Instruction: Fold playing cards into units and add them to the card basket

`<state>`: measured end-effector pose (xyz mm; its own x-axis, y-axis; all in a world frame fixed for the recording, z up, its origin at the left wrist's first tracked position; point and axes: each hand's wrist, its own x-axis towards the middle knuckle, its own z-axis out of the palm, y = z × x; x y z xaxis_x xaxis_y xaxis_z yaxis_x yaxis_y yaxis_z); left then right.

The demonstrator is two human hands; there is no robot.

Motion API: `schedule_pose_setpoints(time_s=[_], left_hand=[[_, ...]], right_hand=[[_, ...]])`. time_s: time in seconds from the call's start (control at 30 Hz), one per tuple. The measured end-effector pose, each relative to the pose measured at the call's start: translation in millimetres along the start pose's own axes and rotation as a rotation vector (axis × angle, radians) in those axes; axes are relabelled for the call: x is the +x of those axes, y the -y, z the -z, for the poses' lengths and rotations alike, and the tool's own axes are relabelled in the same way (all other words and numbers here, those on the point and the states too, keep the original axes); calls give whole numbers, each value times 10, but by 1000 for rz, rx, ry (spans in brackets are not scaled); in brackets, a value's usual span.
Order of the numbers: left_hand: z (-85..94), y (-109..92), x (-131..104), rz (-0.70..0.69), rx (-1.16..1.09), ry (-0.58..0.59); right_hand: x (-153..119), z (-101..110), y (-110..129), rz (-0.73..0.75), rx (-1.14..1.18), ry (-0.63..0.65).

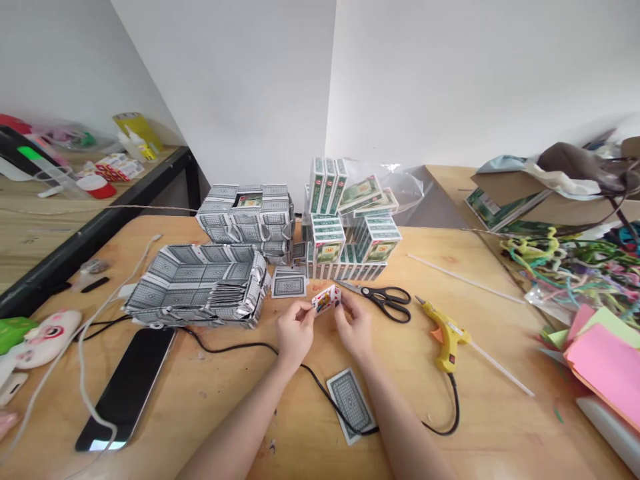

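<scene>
Between my hands, over the middle of the table, is a playing card [325, 300] with its picture side towards me. My left hand [296, 330] pinches its left end, and my right hand [354, 327] pinches the right end, which looks bent. Just behind lies a small stack of playing cards [289, 285], backs up. A single card [350, 403] rests face down by my right forearm, with a black cable across its lower part. Black-handled scissors [387, 297] lie beyond my right hand. Further right is a yellow glue gun [447, 333].
On the left stands an open tray built of cards [175, 283], with a box of cards [245, 213] behind it. Green card packs [350, 227] are piled at the back. A phone [127, 387], white cable, glue sticks [465, 277] and coloured paper [607, 363] lie around.
</scene>
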<state>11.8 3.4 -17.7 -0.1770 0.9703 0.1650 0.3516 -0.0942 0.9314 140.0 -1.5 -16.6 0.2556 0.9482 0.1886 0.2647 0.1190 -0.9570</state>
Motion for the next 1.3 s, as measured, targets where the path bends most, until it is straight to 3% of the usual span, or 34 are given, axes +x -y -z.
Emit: schedule_pose_setpoints(time_s=[0.27, 0.47, 0.6, 0.73, 0.87, 1.03, 1.17, 1.3], left_hand=[[-34, 17, -10, 26, -100, 19], [-69, -18, -90, -8, -79, 38], [-113, -40, -146, -16, -111, 33], [-108, -29, -93, 67, -198, 39], [-57, 8, 44, 154, -267, 49], [-47, 17, 111, 287, -402, 124], [-58, -2, 84, 396, -538, 152], [-49, 1, 77, 414, -569, 152]], right_hand=[[25, -4, -89, 78, -400, 35], [-12, -29, -82, 234, -756, -65], [-34, -68, -87, 275, -818, -132], [8, -10, -65, 104, -539, -96], [112, 92, -57, -114, 73, 86], [152, 61, -47, -464, 756, 175], [87, -16, 15, -641, 993, 347], [50, -39, 28, -605, 976, 327]])
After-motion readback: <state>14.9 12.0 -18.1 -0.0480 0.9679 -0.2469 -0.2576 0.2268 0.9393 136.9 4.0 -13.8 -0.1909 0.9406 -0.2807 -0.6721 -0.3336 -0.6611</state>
